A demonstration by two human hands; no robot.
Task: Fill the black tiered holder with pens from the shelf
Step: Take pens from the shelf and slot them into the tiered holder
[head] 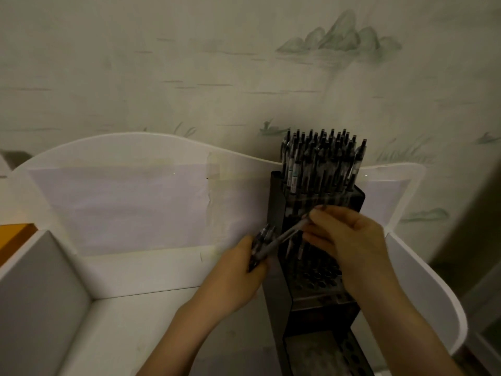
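The black tiered holder (279, 202) stands at the right of a white shelf, against its back panel. Its top tier is packed with several dark pens (322, 158) standing upright. A few pens stand in the middle tier, and the round holes (320, 278) lower down show empty. My left hand (238, 275) grips a bundle of pens (260, 245) just left of the holder. My right hand (349, 240) pinches the end of one pen (290, 232), which slants from the bundle up toward the holder's middle tier.
The white shelf (151, 270) has a curved back panel with taped paper (130, 202) and a grey divider (40, 289) at the left. An orange surface (13, 234) shows at far left. A painted wall rises behind.
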